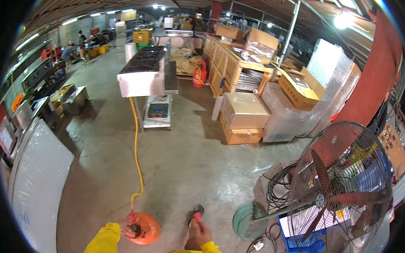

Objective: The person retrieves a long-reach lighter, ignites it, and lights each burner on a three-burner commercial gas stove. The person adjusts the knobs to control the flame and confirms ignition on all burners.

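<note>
Orange cable reel (144, 228) held low at the left of the head view, just above the concrete floor (187, 171), gripped at its dark hub by the left hand (128, 230), fingers closed around it. Yellow cable (136, 155) running from the reel's upper edge across the floor, kinked once near the reel, then stretched almost straight toward the steel cooking bench (143, 74) in the middle distance, passing beside one of its legs; far end hidden beneath the bench, so connection there not determinable. Right hand (199, 230), in a yellow sleeve, closed around a small tool with a red and black handle (196, 214), held upright and well apart from the reel. Judged from the layout: cable largely paid out and lying along the floor, reel not yet set down, tool not yet applied to anything visible; winding in or laying out not distinguishable from a single view. To the right, a large pedestal fan (339, 196) with red blades on a green round base (249, 221), loose black cables (279, 184) coiled beside it. Farther back, stacked cardboard boxes (243, 117) and wrapped crates, a red gas cylinder (199, 75), and, at the left edge, a white wrapped panel (39, 182). Other persons at work far off at the upper left, too small for detail.
</note>
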`<state>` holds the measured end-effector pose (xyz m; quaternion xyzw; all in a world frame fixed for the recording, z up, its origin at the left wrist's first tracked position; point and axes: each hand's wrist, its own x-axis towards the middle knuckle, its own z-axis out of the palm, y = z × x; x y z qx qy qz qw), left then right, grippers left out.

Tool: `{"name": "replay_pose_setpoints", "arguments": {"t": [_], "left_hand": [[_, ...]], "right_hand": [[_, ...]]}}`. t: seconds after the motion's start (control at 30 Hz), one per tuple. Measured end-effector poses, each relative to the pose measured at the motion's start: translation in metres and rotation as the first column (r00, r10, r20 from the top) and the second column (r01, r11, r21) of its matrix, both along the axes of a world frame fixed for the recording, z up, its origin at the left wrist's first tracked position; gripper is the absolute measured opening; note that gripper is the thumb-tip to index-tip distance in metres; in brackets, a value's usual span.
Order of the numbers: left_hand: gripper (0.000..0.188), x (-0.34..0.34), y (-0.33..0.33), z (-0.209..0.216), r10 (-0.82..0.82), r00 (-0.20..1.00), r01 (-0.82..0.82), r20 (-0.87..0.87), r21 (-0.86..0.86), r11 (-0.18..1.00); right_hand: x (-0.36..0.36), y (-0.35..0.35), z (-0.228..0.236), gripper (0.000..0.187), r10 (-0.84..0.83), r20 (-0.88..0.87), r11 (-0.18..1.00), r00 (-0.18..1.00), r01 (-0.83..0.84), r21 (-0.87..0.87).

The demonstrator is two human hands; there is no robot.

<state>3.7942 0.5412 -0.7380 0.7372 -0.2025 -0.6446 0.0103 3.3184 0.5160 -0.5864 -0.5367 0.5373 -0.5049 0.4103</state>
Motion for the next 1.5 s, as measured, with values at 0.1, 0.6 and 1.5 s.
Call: {"name": "replay_pose_setpoints", "arguments": {"t": [0.1,0.6,1.5], "left_hand": [[0.041,-0.049,-0.132,-0.023,0.198,0.980,-0.193,0.011,-0.170,0.966],[0.030,-0.185,-0.450,-0.076,0.198,0.980,-0.196,0.036,-0.057,0.979],[0.036,-0.314,-1.526,0.351,-0.132,0.871,-0.469,-0.473,-0.881,0.065]], "right_hand": [[-0.060,-0.146,0.001,0.028,-0.267,-0.057,0.956,0.962,0.257,-0.139],[-0.191,-0.778,0.139,0.021,-0.576,-0.295,0.708,0.762,0.286,-0.646],[0.009,-1.542,0.162,0.067,0.430,0.896,0.555,0.116,-0.816,-0.160]]}}
